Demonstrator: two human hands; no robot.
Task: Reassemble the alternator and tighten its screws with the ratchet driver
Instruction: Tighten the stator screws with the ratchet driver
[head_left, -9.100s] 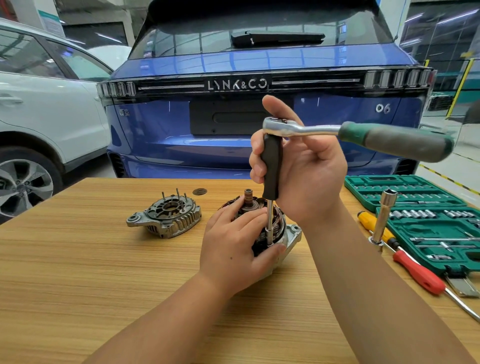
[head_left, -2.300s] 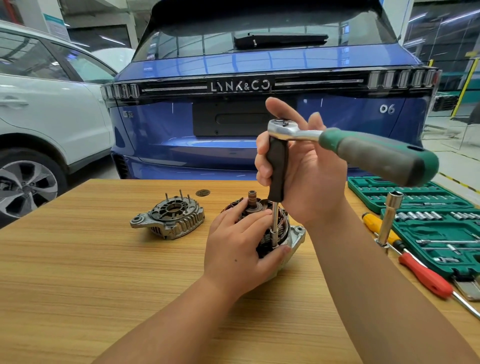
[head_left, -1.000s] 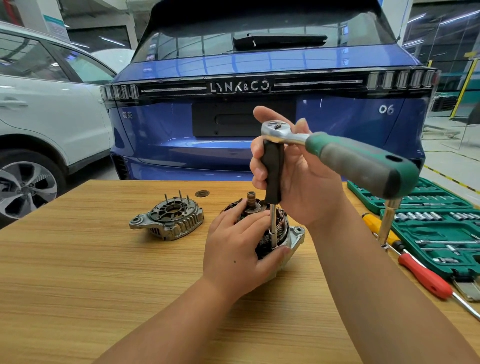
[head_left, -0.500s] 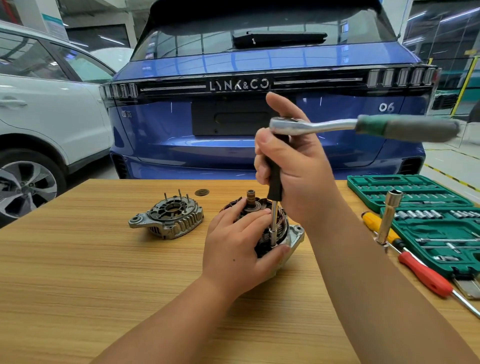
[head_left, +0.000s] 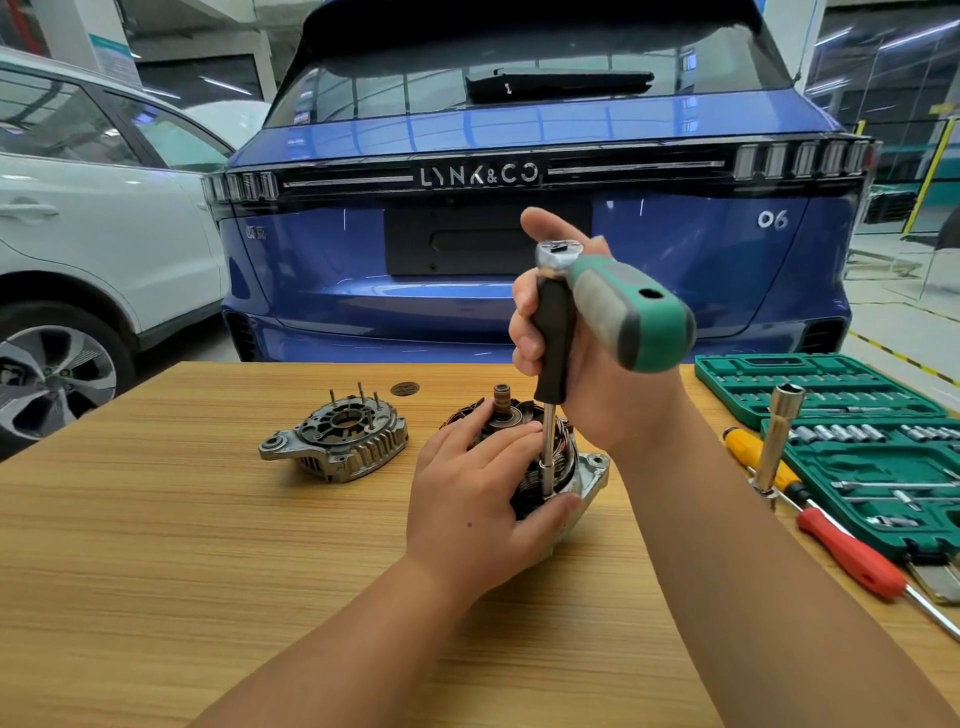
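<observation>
The open alternator body, with copper windings and a rotor shaft sticking up, stands on the wooden table. My left hand grips its near side, fingers over the windings and thumb on the housing rim. My right hand holds the black upright driver shaft of the ratchet driver. The shaft's socket end sits down on a screw at the housing edge. The green-grey ratchet handle points toward me and to the right. The alternator's rear cover lies apart to the left, studs up.
A green socket set case lies open at the right, with a tall socket standing and yellow and red screwdrivers beside it. A blue car and a white car stand beyond the table's far edge.
The ratchet handle has swung from pointing right to pointing toward me, after earlier back-and-forth strokes. My left hand and the alternator body have stayed in place.
</observation>
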